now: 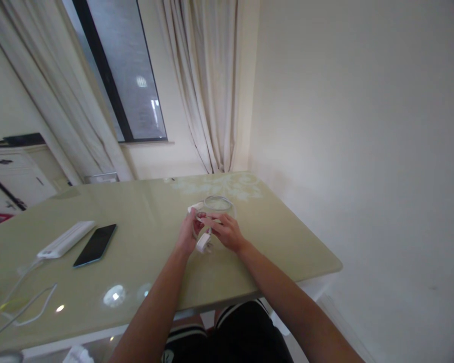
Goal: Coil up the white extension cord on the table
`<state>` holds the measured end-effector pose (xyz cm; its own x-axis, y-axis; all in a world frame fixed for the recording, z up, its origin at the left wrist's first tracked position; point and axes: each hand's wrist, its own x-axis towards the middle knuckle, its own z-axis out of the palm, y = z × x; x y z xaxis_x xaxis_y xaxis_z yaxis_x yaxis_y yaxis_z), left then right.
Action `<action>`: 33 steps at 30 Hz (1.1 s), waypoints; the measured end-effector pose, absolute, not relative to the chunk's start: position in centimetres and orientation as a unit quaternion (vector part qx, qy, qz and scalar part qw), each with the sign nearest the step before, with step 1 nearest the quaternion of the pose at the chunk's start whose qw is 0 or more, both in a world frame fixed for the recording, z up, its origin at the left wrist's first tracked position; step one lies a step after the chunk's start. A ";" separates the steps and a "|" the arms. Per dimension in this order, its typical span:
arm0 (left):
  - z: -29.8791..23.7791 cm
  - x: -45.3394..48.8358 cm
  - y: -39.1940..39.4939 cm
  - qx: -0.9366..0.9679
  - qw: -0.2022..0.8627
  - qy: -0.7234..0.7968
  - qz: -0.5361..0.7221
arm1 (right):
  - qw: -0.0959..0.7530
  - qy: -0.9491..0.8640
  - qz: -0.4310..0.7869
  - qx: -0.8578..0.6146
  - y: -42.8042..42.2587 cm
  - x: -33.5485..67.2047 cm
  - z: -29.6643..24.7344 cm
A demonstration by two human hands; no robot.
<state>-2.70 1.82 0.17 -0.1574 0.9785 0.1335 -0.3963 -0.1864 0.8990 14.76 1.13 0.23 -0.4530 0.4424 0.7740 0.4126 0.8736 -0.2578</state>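
Note:
Both of my hands are together over the table, closed around a white charger cable. My left hand grips a bunched part of it, close to a small white block on the cable. The fingers of my right hand pinch the cable just to the right. A white plug with prongs hangs below my fingers. Beyond my hands, a loop of the cable curves over the tabletop. My fingers hide part of the cable between them.
A black phone and a white power strip with its cord lie left on the pale green table. A wall runs along the right side. Curtains and a window stand behind; a cabinet is far left.

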 end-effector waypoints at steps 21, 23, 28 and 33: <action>4.7 -18.7 2.5 0.273 0.155 0.495 0.810 | 0.810 -0.189 0.198 -0.519 11.3 30.1 2.6; 5.1 -21.5 2.1 0.252 0.098 0.549 0.791 | 0.811 -0.172 0.177 -0.531 11.6 33.1 3.7; 5.8 -25.3 1.8 0.296 -0.018 0.646 0.704 | 0.802 -0.199 0.112 -0.553 11.9 36.4 7.0; 9.6 -25.5 2.7 0.429 -0.077 0.699 0.567 | 0.673 -0.440 -0.003 -0.595 13.4 35.7 11.8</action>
<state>-25.50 2.68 9.58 -0.6195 0.5125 0.5946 0.6876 -0.0110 0.7260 35.70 13.39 11.77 0.6127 0.5188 0.5962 0.5280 0.2925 -0.7972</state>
